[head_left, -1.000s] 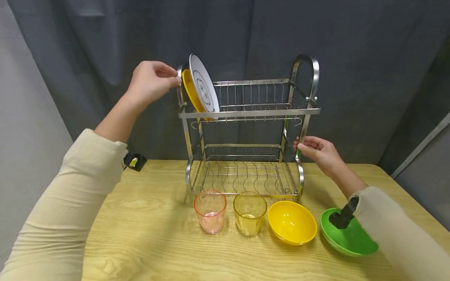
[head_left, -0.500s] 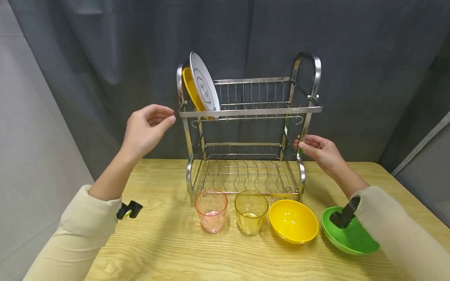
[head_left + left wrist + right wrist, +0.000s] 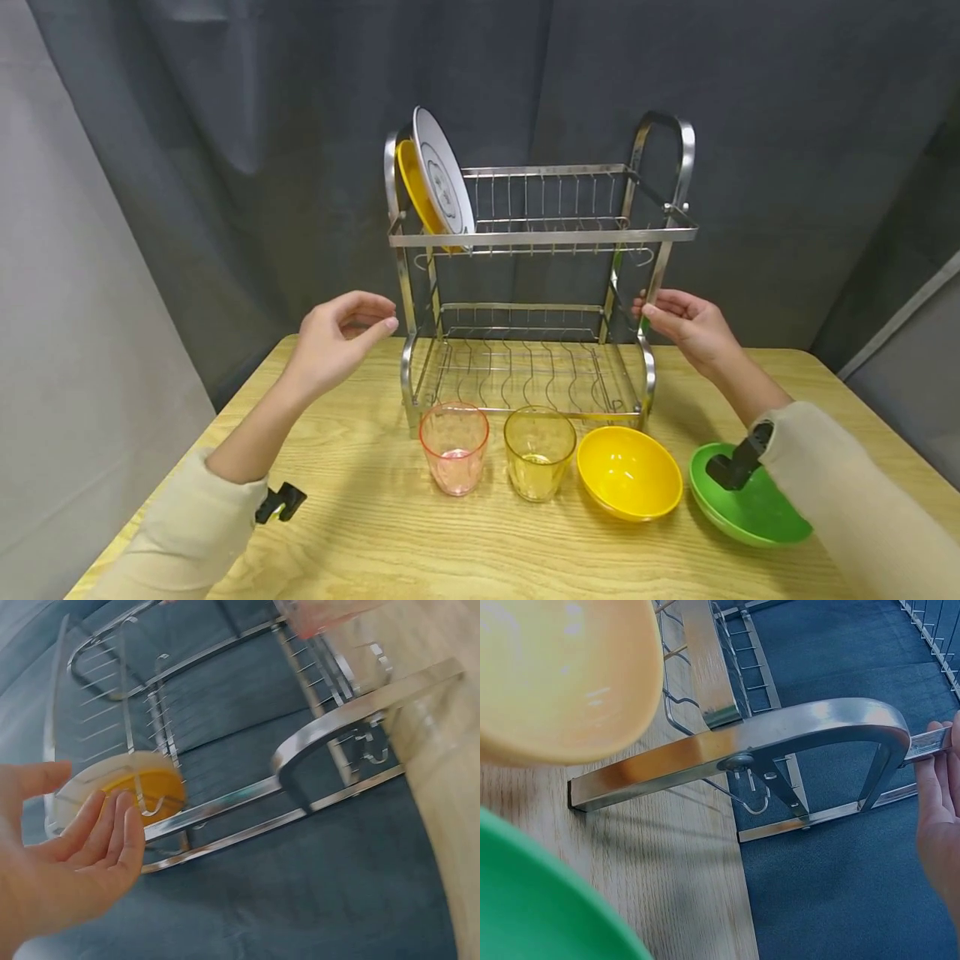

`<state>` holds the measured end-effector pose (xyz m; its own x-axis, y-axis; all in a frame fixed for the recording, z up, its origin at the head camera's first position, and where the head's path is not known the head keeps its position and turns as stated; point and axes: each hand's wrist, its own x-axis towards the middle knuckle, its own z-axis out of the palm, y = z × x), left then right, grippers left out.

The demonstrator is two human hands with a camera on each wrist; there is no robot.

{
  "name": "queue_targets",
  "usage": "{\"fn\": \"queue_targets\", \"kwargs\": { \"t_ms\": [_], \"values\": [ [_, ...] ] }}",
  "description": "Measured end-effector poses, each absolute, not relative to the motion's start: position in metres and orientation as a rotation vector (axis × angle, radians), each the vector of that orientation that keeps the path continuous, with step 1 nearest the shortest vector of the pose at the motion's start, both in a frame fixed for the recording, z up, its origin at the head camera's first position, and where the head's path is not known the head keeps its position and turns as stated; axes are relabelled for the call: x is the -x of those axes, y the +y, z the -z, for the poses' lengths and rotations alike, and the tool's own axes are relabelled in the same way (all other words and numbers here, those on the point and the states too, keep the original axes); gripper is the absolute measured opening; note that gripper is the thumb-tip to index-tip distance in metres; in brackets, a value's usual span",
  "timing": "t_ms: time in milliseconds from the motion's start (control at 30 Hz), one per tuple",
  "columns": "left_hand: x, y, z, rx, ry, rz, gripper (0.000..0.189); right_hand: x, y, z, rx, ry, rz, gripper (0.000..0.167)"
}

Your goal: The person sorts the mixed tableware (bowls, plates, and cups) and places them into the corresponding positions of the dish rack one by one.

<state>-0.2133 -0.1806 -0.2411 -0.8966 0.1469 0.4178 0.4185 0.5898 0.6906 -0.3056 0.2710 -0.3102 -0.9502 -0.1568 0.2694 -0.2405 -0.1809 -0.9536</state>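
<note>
Lowered since a second ago from the upper left corner of the dish rack (image 3: 540, 238), the left hand (image 3: 339, 343) now hangs just beside the rack's left post, level with the space between the tiers. In the head view its thumb and loosely bent fingers hold nothing. The right hand (image 3: 692, 330) has stayed on the right front post, thumb in front and fingers behind, gripping it probably to steady the frame. At the left end of the upper tier, a white plate (image 3: 444, 179) with a dark printed motif leans beside a yellow plate (image 3: 414, 185); the wire slots presumably keep both on edge, though I cannot tell whether they touch. Before the rack, a pink tumbler (image 3: 454, 454), an amber tumbler (image 3: 540, 458), a yellow bowl (image 3: 630, 473) and a green bowl (image 3: 757, 510) form a row, likely for easy reach. Both tumblers are see-through; the bowls are smooth, round and glossy, on a pale wood-grain table (image 3: 360, 542)

Left wrist view: slightly blurred, the half-curled fingers appear in front of the plates, with a gap to the thumb. Shiny flat bars bend into rounded arches, and thin wires end in hooks

Right wrist view: fingers wrap a flat metal bar at the picture's edge, partly cut off, while a squared rack leg with a dark end cap rests on the wood
</note>
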Motion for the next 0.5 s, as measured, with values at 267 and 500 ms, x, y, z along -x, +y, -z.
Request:
{"fn": "queue_targets", "kwargs": {
  "t_ms": [267,500],
  "values": [
    [0.22,-0.172,0.269,0.561,-2.608,1.153,0.027,0.307,0.274,0.31,-0.493,-1.934,-2.364,0.017],
    [0.218,-0.163,0.289,0.652,-2.674,1.124,0.035,0.31,0.272,0.311,-0.499,-1.938,-2.375,0.018]
  ]
}}
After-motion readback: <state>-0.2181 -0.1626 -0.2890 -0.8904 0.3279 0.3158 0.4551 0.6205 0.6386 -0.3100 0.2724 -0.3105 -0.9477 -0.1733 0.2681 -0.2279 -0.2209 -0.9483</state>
